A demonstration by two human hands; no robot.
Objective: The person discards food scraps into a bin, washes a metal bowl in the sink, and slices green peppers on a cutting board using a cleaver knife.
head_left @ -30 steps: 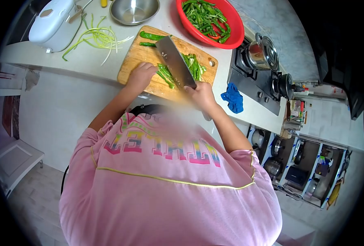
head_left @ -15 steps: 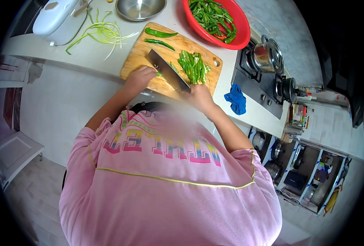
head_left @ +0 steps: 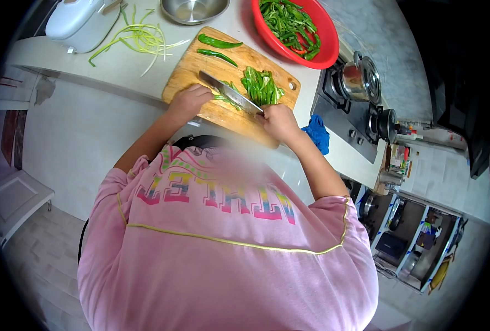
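Observation:
My right hand [head_left: 280, 121] is closed round the handle of a kitchen knife [head_left: 227, 90], whose blade slants across the wooden cutting board [head_left: 189, 71]. My left hand [head_left: 192, 102] rests on the board's left part with curled fingers, pressing on a green pepper [head_left: 218, 97] beside the blade; the fingertips partly hide it. Cut green strips lie on both sides of the blade. Right of the knife sits a pile of sliced green pepper [head_left: 260, 85]. Two long green pieces, a wide chili pepper [head_left: 219, 42] and a thinner chili pepper [head_left: 217, 57], lie near the board's far edge.
Behind the board stand a red basin [head_left: 333, 47] holding cut peppers and a steel bowl [head_left: 195, 12]. Long green stalks [head_left: 140, 41] lie at left, near a white appliance [head_left: 76, 22]. At right are a blue cloth [head_left: 316, 134] and a stove with a steel pot [head_left: 360, 80].
The knife blade has turned from showing its broad side to a more upright angle, and my right hand has moved slightly right. More cut strips show beside the blade. My left hand stays nearly in place.

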